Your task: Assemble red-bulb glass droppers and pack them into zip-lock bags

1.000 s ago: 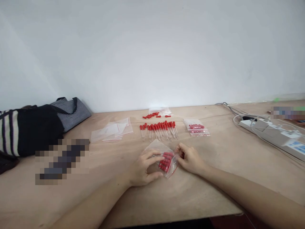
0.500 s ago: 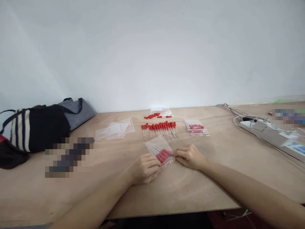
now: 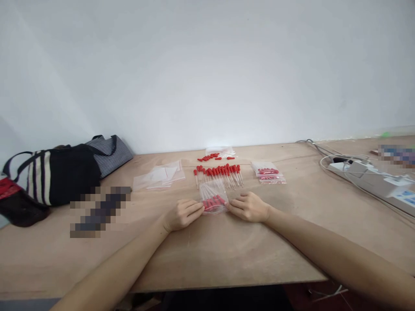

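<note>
A clear zip bag (image 3: 213,193) with several red-bulbed droppers inside lies near the middle of the table, its mouth edge toward me. My left hand (image 3: 184,214) pinches the bag's near left corner. At its near right corner, the fingers of my right hand (image 3: 248,207) are closed on the same bag. Just beyond it lies a row of loose droppers (image 3: 220,171) with red bulbs pointing away from me. Filled bags (image 3: 268,172) are stacked to the right of the row. Flat bags (image 3: 162,175) without droppers overlap on the left.
Loose red bulbs (image 3: 207,157) and clear tubes (image 3: 228,152) lie near the wall. A black bag with white stripes (image 3: 69,172) and a striped bag (image 3: 112,155) stand at the left. White power strips (image 3: 372,175) with cables are at the right.
The bag of droppers has turned from slanted to nearly straight and moved slightly left and away. My left hand has shifted left and away to its left corner; my right hand has moved slightly left.
</note>
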Action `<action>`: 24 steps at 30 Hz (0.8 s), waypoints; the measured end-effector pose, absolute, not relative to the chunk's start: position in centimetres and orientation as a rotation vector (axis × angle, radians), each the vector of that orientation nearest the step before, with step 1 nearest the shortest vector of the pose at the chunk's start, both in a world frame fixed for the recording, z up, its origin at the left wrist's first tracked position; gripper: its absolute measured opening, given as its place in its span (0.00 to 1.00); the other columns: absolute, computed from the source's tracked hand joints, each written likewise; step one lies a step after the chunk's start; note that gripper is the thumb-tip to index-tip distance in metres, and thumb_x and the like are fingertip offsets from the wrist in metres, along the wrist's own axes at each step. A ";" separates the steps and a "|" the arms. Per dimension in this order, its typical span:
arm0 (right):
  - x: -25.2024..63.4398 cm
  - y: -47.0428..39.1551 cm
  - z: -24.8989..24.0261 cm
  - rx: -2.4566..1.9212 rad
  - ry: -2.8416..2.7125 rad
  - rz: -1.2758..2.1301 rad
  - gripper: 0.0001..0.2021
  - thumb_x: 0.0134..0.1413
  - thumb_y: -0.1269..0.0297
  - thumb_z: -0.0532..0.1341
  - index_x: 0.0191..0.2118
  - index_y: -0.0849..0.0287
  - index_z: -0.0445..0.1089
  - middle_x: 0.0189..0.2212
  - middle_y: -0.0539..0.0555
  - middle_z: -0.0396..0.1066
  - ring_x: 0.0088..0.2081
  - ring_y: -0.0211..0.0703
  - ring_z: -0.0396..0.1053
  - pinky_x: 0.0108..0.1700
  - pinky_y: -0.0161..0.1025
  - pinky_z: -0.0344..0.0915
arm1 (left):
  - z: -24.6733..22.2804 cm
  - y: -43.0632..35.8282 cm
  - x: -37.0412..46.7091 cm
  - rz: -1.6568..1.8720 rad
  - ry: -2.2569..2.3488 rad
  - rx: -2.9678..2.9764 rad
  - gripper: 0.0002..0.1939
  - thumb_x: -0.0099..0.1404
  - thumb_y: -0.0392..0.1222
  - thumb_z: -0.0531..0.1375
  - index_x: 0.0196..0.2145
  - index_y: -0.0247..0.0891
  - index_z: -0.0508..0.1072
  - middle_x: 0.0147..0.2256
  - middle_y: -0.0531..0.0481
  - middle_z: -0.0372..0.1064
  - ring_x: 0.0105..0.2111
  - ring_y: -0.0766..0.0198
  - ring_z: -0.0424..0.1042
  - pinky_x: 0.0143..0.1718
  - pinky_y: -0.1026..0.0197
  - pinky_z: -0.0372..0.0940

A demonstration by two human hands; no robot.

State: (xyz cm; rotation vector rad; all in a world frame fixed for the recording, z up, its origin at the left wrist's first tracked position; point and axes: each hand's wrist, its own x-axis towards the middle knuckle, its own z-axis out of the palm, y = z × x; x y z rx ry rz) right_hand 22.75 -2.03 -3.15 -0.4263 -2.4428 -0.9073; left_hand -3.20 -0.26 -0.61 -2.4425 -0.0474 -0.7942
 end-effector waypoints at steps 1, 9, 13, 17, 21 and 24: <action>22.7 -2.0 -3.2 -0.413 -2.428 -0.908 0.09 0.55 0.72 0.50 0.32 0.65 0.67 0.22 0.50 0.65 0.21 0.32 0.57 0.23 0.35 0.46 | -0.7 -0.2 -3.2 -0.796 -0.049 -2.440 0.09 0.63 0.29 0.49 0.35 0.32 0.68 0.30 0.47 0.73 0.27 0.65 0.71 0.25 0.65 0.66; 22.7 -1.6 -3.4 -0.373 -2.428 -0.922 0.12 0.55 0.75 0.48 0.25 0.63 0.64 0.20 0.50 0.63 0.21 0.32 0.55 0.24 0.35 0.46 | -1.5 0.2 -3.1 -0.876 -0.097 -2.419 0.10 0.62 0.29 0.48 0.33 0.33 0.68 0.28 0.48 0.72 0.24 0.66 0.71 0.22 0.66 0.65; 22.6 -1.7 -3.3 -0.407 -2.398 -0.921 0.10 0.55 0.73 0.50 0.25 0.62 0.64 0.20 0.49 0.63 0.21 0.32 0.55 0.24 0.36 0.44 | -1.6 0.3 -3.1 -0.880 -0.093 -2.429 0.10 0.62 0.29 0.48 0.32 0.33 0.68 0.28 0.48 0.73 0.24 0.67 0.71 0.24 0.66 0.65; 21.8 -1.8 -3.2 -0.464 -2.342 -0.926 0.08 0.54 0.73 0.51 0.28 0.62 0.65 0.22 0.49 0.65 0.22 0.32 0.55 0.24 0.36 0.44 | -1.6 0.3 -2.9 -0.904 -0.113 -2.435 0.07 0.61 0.30 0.50 0.31 0.34 0.67 0.27 0.48 0.72 0.22 0.68 0.70 0.22 0.66 0.65; 21.1 -1.5 -3.4 -0.427 -2.349 -0.892 0.10 0.54 0.74 0.50 0.24 0.62 0.64 0.20 0.49 0.63 0.21 0.33 0.55 0.25 0.36 0.46 | -1.2 -0.1 -2.3 -0.938 -0.152 -2.464 0.03 0.59 0.31 0.54 0.31 0.33 0.68 0.28 0.49 0.72 0.25 0.67 0.70 0.26 0.64 0.67; 21.0 -1.4 -3.5 -0.399 -2.353 -0.884 0.12 0.55 0.74 0.49 0.23 0.62 0.64 0.20 0.49 0.63 0.21 0.32 0.55 0.25 0.36 0.46 | -1.0 -0.3 -1.8 -0.944 -0.125 -2.497 0.05 0.58 0.29 0.55 0.34 0.32 0.68 0.29 0.47 0.72 0.28 0.65 0.71 0.29 0.62 0.68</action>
